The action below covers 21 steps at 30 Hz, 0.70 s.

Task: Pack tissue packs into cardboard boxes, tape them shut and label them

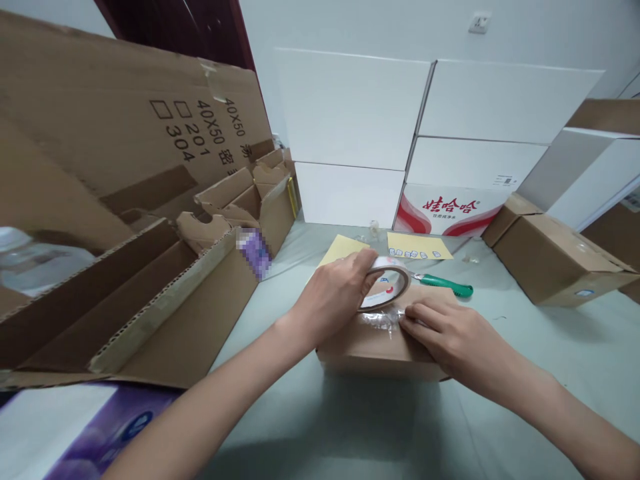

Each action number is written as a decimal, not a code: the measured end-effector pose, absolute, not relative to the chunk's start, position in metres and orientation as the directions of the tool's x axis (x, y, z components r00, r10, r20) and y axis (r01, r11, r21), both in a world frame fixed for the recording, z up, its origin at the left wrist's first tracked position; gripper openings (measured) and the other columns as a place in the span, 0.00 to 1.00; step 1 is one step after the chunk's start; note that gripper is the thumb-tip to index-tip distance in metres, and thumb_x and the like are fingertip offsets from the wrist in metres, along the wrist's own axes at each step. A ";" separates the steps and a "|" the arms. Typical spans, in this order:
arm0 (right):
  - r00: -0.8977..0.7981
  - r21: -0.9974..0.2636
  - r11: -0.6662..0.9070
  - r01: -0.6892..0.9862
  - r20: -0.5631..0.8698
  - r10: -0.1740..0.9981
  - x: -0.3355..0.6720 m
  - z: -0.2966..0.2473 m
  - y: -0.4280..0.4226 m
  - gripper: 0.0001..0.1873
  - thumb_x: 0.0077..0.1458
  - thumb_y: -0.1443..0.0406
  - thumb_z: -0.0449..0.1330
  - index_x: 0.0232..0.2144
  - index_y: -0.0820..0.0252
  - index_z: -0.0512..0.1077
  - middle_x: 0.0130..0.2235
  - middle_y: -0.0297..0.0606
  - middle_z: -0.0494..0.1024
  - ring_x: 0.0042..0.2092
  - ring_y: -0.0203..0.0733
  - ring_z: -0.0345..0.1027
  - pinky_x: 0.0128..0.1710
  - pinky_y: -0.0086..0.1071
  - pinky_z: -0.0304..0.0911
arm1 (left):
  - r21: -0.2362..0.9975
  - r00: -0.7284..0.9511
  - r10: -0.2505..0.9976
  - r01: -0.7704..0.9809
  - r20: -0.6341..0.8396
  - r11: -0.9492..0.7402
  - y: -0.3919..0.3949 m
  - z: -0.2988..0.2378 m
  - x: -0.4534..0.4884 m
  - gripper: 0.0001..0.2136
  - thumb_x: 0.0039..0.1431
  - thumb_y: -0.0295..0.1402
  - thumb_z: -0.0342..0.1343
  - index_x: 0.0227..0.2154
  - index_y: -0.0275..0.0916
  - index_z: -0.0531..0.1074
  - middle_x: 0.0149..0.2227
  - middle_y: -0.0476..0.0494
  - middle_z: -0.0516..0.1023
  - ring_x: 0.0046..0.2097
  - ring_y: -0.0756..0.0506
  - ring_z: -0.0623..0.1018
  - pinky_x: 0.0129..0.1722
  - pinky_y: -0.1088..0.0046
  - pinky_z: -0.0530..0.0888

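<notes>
Far left, a clear plastic bottle (pixel 35 260) lies partly cut off by the frame edge, w/ a white-and-purple box (pixel 65 427) low in the corner. Behind them stands a big brown cardboard flap (pixel 125 113) printed "40X50", joined to an open corrugated carton (pixel 150 313) w/ torn inner dividers. A purple item (pixel 254 253) at the carton's edge is pixelated, too blurred to tell. Moving right, the L hand (pixel 333 297) is curled round a roll of clear packing tape (pixel 387 283), fingers closed over the top of the roll, which stands tilted on a small brown cardboard box (pixel 380 353) in the middle of the pale green table cover (pixel 320 427). A crinkled strip of clear tape (pixel 380 320) lies on the box top btwn the roll and the R hand (pixel 445 333), whose fingers (pixel 423 320) are spread flat, pressing down on the strip's end. Behind the roll are two yellow sheets (pixel 419 245) and a green utility knife (pixel 450 288), just beside the box. Further back, white cartons (pixel 350 107) are stacked against the wall, one w/ a red-and-white printed side (pixel 450 210). Far right, a taped brown carton (pixel 555 257) sits on the table, well apart from the R hand.
</notes>
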State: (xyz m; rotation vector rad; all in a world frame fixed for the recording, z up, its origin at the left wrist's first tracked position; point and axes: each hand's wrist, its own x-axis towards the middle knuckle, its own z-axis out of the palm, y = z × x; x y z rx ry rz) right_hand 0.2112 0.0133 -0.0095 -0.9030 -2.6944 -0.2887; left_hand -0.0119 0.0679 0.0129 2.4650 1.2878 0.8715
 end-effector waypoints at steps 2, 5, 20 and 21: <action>-0.743 0.029 0.771 0.637 0.292 0.603 0.209 -0.005 0.010 0.14 0.64 0.71 0.49 0.44 0.65 0.74 0.38 0.46 0.75 0.37 0.47 0.67 0.36 0.41 0.65 | 0.462 0.478 0.791 0.643 0.381 -0.611 0.067 0.015 -0.010 0.05 0.67 0.33 0.47 0.37 0.42 0.67 0.33 0.45 0.74 0.34 0.42 0.74 0.33 0.72 0.62; -0.703 -0.079 0.743 0.665 0.270 0.658 0.206 -0.004 0.010 0.18 0.64 0.58 0.54 0.49 0.64 0.72 0.40 0.47 0.72 0.41 0.50 0.65 0.40 0.46 0.65 | 0.626 0.423 0.819 0.531 0.387 -0.570 0.067 0.014 -0.010 0.06 0.66 0.37 0.50 0.41 0.42 0.67 0.35 0.45 0.75 0.36 0.43 0.75 0.35 0.71 0.65; -0.610 -0.348 0.729 0.589 0.399 0.684 0.252 -0.011 0.027 0.21 0.66 0.50 0.51 0.37 0.56 0.77 0.45 0.45 0.75 0.46 0.48 0.71 0.45 0.42 0.67 | 0.955 0.305 0.933 0.166 0.189 -0.247 0.047 -0.017 -0.016 0.13 0.64 0.43 0.50 0.40 0.38 0.66 0.33 0.46 0.74 0.37 0.45 0.75 0.39 0.70 0.70; -0.508 -0.389 0.642 0.661 0.398 0.764 0.268 -0.017 0.038 0.19 0.68 0.55 0.49 0.36 0.55 0.77 0.46 0.44 0.75 0.47 0.47 0.71 0.46 0.41 0.67 | 0.955 0.305 0.935 0.168 0.184 -0.243 0.047 -0.018 -0.017 0.12 0.64 0.43 0.50 0.41 0.38 0.66 0.34 0.46 0.74 0.38 0.45 0.75 0.39 0.69 0.70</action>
